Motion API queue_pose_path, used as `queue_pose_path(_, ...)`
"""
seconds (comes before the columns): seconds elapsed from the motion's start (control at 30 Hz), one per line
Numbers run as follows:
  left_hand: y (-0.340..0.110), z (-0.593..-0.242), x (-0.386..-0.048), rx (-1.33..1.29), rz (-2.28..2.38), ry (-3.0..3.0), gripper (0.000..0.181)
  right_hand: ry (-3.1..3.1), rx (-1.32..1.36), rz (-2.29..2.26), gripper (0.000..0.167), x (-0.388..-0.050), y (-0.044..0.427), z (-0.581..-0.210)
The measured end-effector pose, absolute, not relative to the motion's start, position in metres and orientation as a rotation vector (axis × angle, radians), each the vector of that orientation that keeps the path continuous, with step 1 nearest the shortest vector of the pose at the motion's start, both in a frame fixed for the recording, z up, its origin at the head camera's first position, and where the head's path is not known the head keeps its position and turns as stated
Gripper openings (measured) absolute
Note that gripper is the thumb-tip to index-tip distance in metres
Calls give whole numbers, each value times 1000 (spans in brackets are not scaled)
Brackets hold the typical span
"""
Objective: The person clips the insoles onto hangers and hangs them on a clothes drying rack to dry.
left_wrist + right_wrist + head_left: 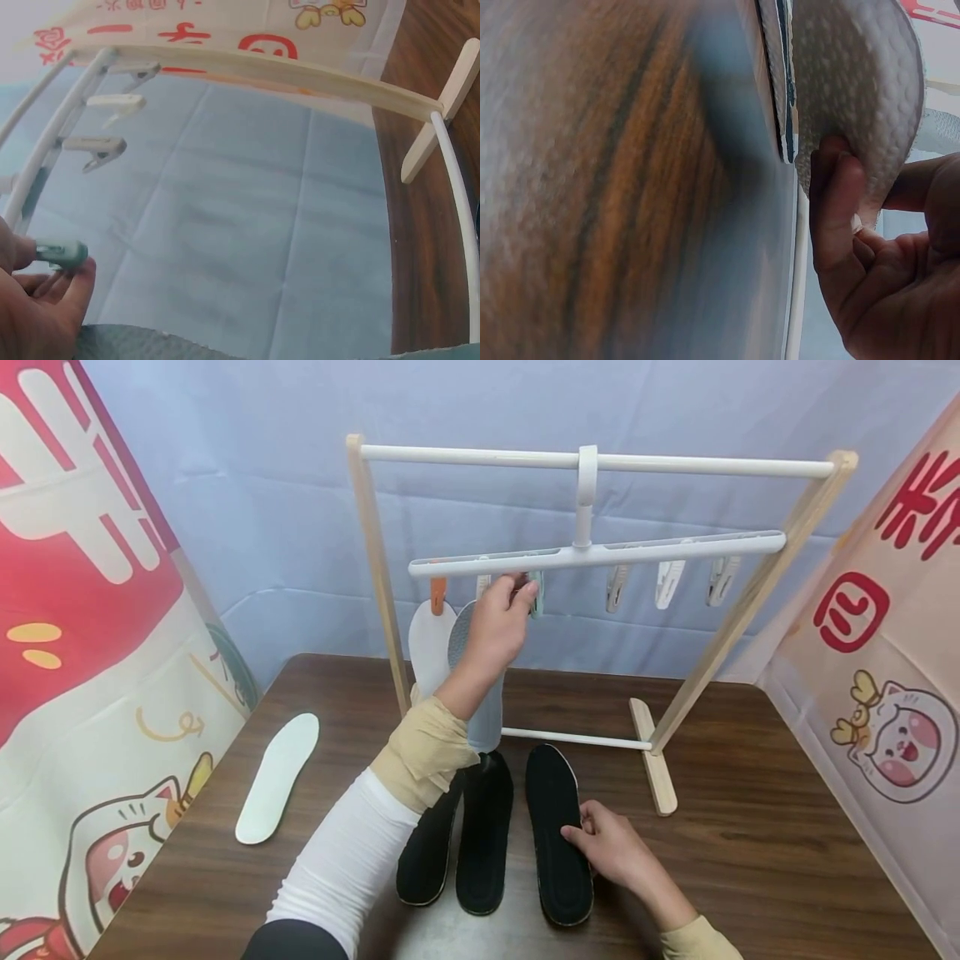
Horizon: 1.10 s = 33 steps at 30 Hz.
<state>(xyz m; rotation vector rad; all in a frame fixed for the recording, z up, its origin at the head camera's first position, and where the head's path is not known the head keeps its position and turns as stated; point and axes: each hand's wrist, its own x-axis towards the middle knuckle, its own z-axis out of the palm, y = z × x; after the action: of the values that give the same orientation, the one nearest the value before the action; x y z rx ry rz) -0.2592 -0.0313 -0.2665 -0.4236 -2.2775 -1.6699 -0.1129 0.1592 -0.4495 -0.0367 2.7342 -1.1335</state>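
My left hand [495, 622] is raised to the hanger bar [517, 560], its thumb and fingers pinching a pale green clothespin [66, 253]. Low on the right, my right hand [611, 843] holds a black insole [555, 835] by its right edge, thumb on top. The right wrist view shows that insole's dimpled pale underside [855, 82], with fingers against it. Beside my left forearm hang a white insole [431, 639], under an orange clothespin [438, 595], and a grey-blue insole [487, 718], partly hidden by the hand and wrist.
Two more black insoles [483, 843] lie on the brown table [735, 860], one partly behind my left sleeve. A white insole [277, 781] lies at the left. Light clothespins [670, 583] hang along the hanger's right half, inside a wooden-legged stand [738, 610].
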Motion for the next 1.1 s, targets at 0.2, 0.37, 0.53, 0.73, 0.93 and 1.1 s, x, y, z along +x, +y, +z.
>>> queue_pose_path(0.2,-31,-266,-262,-436,-1680,-2284,33,2731,-38,-1136,21,-112,161,-449)
queue_pose_path(0.37,-30,-263,-264,-427,-1682,-2307,30,2734,-45,-1138,21,-113,162,-449)
queue_pose_path(0.53,-29,-259,-262,-375,-1743,-2322,30,2734,-40,-1139,21,-114,162,-447)
queue_pose_path(0.73,-30,-258,-262,-350,-1855,-2266,28,2750,-74,-1135,21,-115,163,-444)
queue_pose_path(0.93,-32,-259,-263,-331,-1848,-2246,26,2792,-126,-1099,22,-118,164,-439)
queue_pose_path(1.1,-32,-259,-263,-324,-1836,-2215,23,2789,-129,-1099,22,-119,165,-434)
